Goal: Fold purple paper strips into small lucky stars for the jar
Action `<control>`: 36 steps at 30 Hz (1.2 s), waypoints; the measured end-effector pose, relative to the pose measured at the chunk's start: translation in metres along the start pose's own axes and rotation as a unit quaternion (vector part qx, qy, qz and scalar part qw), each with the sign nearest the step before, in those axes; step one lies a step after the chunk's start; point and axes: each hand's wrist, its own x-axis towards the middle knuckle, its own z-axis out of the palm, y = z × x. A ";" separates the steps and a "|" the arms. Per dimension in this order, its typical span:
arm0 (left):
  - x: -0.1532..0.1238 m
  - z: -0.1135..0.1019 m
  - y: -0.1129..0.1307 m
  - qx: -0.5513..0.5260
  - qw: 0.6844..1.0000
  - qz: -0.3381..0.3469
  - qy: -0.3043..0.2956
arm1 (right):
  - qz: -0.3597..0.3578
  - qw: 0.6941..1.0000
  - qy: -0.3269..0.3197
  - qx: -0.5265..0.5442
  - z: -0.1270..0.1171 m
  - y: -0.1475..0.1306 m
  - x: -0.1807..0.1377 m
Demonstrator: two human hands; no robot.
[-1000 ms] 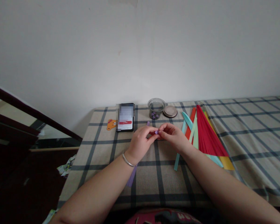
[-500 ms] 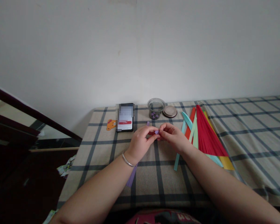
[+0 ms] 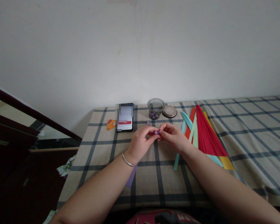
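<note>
My left hand [image 3: 141,141] and my right hand [image 3: 174,136] meet over the middle of the checked tablecloth [image 3: 100,146]. Both pinch a small folded purple paper piece [image 3: 156,132] between their fingertips. A silver bangle [image 3: 128,161] circles my left wrist. Under my left forearm lies a purple paper strip [image 3: 131,177], partly hidden by the arm. Its far end shows just behind the hands.
A fan of red, orange, yellow and teal paper strips [image 3: 206,133] lies right of my hands. Behind them stand an open glass jar [image 3: 156,109] with purple pieces, its lid [image 3: 170,111], a phone [image 3: 125,117] and an orange bear sticker [image 3: 111,124]. The table's left edge drops to a dark floor.
</note>
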 end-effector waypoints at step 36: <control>-0.001 0.000 0.000 -0.008 1.000 0.008 0.003 | 0.013 1.000 0.004 0.001 0.003 -0.006 -0.002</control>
